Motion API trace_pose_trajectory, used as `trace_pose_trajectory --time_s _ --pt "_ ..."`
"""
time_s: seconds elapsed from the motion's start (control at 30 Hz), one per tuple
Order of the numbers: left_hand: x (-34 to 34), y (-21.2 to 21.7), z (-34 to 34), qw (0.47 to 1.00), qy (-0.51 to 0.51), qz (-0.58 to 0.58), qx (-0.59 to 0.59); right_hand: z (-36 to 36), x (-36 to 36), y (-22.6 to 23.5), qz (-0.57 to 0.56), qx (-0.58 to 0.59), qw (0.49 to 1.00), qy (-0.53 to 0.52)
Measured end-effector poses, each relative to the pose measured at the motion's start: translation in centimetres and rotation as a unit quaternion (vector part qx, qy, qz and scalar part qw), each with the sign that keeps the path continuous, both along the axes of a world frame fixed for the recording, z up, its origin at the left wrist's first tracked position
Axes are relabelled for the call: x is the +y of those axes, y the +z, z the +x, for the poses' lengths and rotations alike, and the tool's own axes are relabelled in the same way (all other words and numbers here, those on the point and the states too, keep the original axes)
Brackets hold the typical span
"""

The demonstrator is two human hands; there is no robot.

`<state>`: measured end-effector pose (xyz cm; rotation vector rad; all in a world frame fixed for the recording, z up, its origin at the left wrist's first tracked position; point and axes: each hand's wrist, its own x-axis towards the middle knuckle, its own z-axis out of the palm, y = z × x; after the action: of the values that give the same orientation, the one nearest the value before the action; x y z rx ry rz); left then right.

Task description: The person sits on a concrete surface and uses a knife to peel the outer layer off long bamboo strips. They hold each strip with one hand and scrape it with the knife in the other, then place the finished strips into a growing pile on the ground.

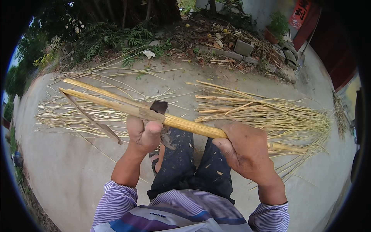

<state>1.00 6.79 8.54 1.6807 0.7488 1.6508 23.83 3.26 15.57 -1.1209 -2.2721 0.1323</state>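
Observation:
A long yellowish bamboo cane [185, 124] runs across the middle of the view, split into two halves toward its far left end. My left hand [143, 133] is closed on a knife whose dark blade [157, 107] sits in the split of the cane. A thin peeled strip [92, 118] hangs off the cane's left end. My right hand [243, 149] grips the cane's thicker, unsplit part near my right knee. My legs in dark trousers [181, 162], flecked with shavings, are below the cane.
Thin bamboo strips lie in a pile [77, 114] on the concrete ground at left, and a bundle of canes and strips [270, 112] lies at right. Beyond are dry debris, grey blocks [243, 48], green plants and a potted plant [276, 29].

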Motion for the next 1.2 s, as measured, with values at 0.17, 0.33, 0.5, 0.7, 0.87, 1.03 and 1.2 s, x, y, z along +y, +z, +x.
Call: trace_pose_trajectory --time_s 0.17,0.33,0.5,0.7,0.87,1.03,1.2 --pt "-1.2 -3.2 3.3 0.999 0.023 0.043 0.014 -2.0 0.3 -1.2 -0.006 0.02 0.999 0.036" --pt "0.1 -2.2 -3.1 0.994 0.011 -0.097 -0.04 1.5 0.8 -2.9 -0.014 0.022 0.999 0.043" --pt "-0.6 -3.6 0.9 0.995 0.088 0.031 0.041 -1.2 0.8 -1.4 -0.046 -0.053 0.997 0.03" --pt "-0.7 -2.2 0.6 0.997 0.026 0.017 -0.065 -2.2 0.8 -1.1 -0.036 -0.003 0.998 0.055" --pt "-0.9 -2.7 1.6 0.996 0.035 0.06 -0.064 -2.6 0.3 -0.7 -0.049 -0.006 0.997 0.057" --pt "-0.9 -3.3 0.7 0.998 0.012 0.06 -0.015 -3.3 0.3 -1.4 -0.037 0.023 0.996 0.074" --pt "-0.6 -3.5 1.6 0.993 0.023 0.114 0.026 -2.7 0.5 -1.4 -0.044 0.023 0.996 0.071"
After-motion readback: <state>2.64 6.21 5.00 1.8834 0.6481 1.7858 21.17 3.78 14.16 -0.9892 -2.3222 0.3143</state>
